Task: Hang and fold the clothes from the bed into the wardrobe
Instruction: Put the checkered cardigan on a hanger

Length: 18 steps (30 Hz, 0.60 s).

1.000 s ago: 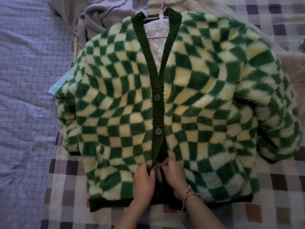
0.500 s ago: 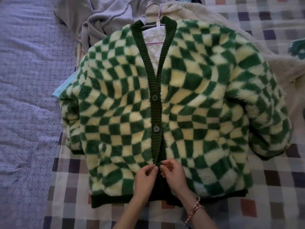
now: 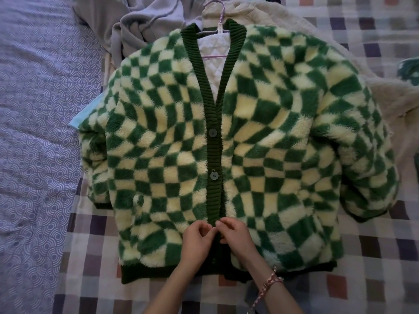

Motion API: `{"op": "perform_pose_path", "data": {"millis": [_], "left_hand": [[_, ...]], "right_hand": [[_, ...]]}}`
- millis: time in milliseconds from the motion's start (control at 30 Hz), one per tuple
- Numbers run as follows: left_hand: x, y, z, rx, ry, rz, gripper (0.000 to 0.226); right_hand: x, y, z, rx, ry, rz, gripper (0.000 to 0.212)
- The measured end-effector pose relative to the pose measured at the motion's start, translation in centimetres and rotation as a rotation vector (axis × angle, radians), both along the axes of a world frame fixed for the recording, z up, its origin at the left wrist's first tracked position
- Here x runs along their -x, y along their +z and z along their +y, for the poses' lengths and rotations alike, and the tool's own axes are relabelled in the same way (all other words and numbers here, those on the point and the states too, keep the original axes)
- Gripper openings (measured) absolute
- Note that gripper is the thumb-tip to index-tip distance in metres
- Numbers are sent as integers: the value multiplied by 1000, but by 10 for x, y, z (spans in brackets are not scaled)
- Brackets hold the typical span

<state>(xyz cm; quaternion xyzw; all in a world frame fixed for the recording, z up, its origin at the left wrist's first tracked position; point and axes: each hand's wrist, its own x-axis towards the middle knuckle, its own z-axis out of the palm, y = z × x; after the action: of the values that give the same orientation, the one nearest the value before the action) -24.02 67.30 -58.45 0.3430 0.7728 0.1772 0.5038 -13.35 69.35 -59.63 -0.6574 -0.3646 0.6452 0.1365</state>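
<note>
Near edge: left hand (image 3: 198, 237) and right hand (image 3: 235, 234), fingers pinched on the dark placket low on the checkered cardigan (image 3: 260, 141), apparently working a third button. Cardigan flat on the checked blanket (image 3: 374, 279), two buttons (image 3: 213, 132) fastened, pink hanger (image 3: 218, 10) already in the collar. Far side, grey hoodie (image 3: 145, 21) and cream fleece (image 3: 283, 26) unsorted; hanging not yet done, wardrobe out of view.

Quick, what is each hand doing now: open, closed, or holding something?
Left hand: closed, pinching the cardigan's green front band.
Right hand: closed, pinching the same band from the other side.
</note>
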Motion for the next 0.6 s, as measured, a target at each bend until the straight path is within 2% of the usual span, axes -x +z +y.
{"op": "perform_pose_path", "data": {"millis": [67, 133, 200, 267, 367, 400, 500, 600], "left_hand": [[-3, 4, 0, -96, -85, 121, 25], [-7, 6, -2, -190, -119, 174, 32], [-5, 6, -4, -204, -92, 175, 33], [-2, 4, -5, -143, -5, 80, 26], [1, 6, -5, 12, 280, -238, 13], [2, 5, -8, 39, 349, -283, 13], [1, -4, -23, 58, 308, -202, 13], [-10, -17, -41, 112, -60, 92, 4]], "right_hand": [[4, -3, -3, -60, 24, -107, 24], [8, -4, -4, -35, -116, -167, 28], [13, -6, -6, 69, -322, -157, 24], [13, -7, -8, 98, -398, -160, 23], [7, -8, -14, 10, -327, -122, 22], [3, -7, -17, -12, -292, -115, 20], [-17, -9, -27, -58, -116, -173, 21], [-30, -15, -41, -69, 246, -263, 17]]}}
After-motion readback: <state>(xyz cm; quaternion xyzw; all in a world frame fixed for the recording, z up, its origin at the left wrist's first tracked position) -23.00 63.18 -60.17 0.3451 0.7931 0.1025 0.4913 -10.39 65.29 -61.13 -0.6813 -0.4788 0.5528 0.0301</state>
